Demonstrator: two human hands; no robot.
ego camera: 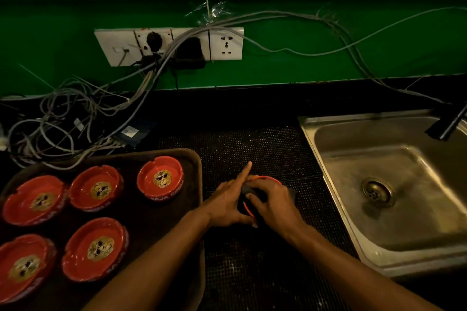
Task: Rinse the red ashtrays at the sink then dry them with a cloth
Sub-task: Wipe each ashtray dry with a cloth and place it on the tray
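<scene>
Head view: both hands meet over the dark mat [265,149] on the bench, left of the sink [379,177]. Left hand [228,203] grips a red ashtray [265,179] by its side, index finger pointing straight out. Right hand [274,203] is curled on a dark cloth [249,189], pressing it into the ashtray. Five more ashtrays [160,178] sit face up on a brown tray [194,159], further left of the sink. Black tap [449,121] at the sink's far right. Sockets [169,45] and tangled cables [75,118] behind.

Bar back-counter: steel sink [374,255], tray [194,159] (5 branded ashtrays [160,178]).
</scene>
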